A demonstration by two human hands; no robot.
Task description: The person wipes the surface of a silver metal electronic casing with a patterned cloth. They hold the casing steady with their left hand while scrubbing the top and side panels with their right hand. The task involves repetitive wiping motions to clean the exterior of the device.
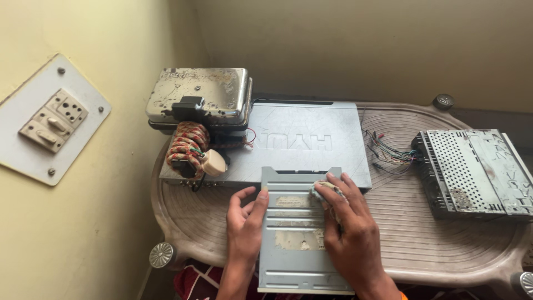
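Note:
A grey metal drive casing (297,250) with torn labels lies at the table's near edge. My left hand (244,222) rests flat against its left side, thumb on the top face. My right hand (350,233) lies on the casing and presses a small pale cloth (323,190) against its upper right part. Just beyond the casing sits a flat silver player box (300,141).
A worn sandwich maker (200,94) with a coiled braided cord and plug (191,147) sits on the silver box's left. A perforated metal car stereo unit (472,169) with loose wires (388,153) lies at right. The round plastic table (411,239) stands beside a wall with a switch plate (50,119).

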